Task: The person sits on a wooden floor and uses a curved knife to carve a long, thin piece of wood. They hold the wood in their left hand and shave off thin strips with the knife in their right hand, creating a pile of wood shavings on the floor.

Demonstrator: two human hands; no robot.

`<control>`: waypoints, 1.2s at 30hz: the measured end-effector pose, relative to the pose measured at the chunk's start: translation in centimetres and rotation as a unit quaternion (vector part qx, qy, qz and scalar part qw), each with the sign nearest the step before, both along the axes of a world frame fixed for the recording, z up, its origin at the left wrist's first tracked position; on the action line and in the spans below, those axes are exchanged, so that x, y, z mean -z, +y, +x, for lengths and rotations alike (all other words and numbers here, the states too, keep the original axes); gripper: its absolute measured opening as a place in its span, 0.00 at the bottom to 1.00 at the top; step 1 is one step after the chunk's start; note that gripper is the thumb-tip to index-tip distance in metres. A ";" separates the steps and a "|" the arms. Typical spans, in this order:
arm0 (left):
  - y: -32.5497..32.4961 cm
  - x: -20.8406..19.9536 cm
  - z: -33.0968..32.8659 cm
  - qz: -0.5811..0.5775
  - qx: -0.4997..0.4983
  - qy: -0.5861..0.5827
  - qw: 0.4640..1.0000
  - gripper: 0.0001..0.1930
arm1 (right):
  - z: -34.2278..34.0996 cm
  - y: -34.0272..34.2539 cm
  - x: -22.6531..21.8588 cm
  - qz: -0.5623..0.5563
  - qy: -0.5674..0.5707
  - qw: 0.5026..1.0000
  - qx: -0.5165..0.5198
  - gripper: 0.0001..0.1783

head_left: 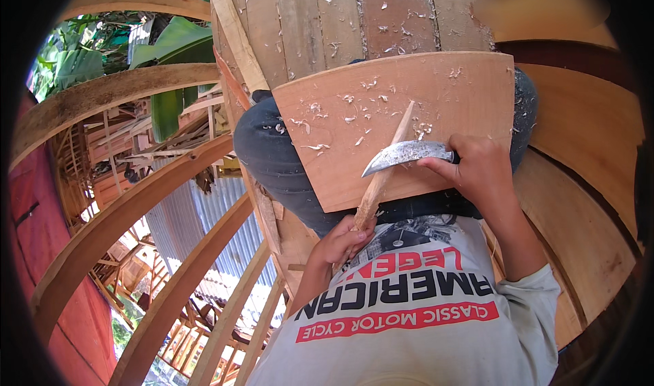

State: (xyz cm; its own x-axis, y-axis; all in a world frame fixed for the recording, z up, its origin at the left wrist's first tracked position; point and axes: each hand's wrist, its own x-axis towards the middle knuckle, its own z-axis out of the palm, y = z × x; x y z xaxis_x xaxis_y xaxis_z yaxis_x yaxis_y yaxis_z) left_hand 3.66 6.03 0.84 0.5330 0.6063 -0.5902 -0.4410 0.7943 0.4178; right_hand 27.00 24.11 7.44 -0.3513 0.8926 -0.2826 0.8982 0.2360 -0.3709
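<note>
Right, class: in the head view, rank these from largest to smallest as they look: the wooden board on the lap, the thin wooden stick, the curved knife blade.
1. Wooden board, by far the largest.
2. Thin wooden stick, longer than the blade though narrow.
3. Curved knife blade, the shortest of the three.

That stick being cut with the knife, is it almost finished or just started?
Partly done, it seems. The thin wooden stick already tapers toward its far tip, and pale shavings lie scattered over the board on the lap. In hand now: the left hand grips the stick's near end while the right hand presses the curved knife across it. The thicker near end looks uncut.
</note>
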 end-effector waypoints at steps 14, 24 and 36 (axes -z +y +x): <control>0.5 0.1 -0.2 -0.026 0.000 -0.031 0.999 0.19 | -0.6 2.0 -0.2 0.034 -0.072 0.996 -0.030 0.34; 0.7 -0.1 0.0 -0.036 -0.013 -0.025 0.999 0.18 | -0.1 2.4 0.9 0.104 -0.056 0.992 -0.041 0.37; -1.0 0.9 0.1 -0.067 -0.044 -0.043 0.996 0.20 | 1.8 4.2 2.1 0.192 -0.066 0.977 0.066 0.40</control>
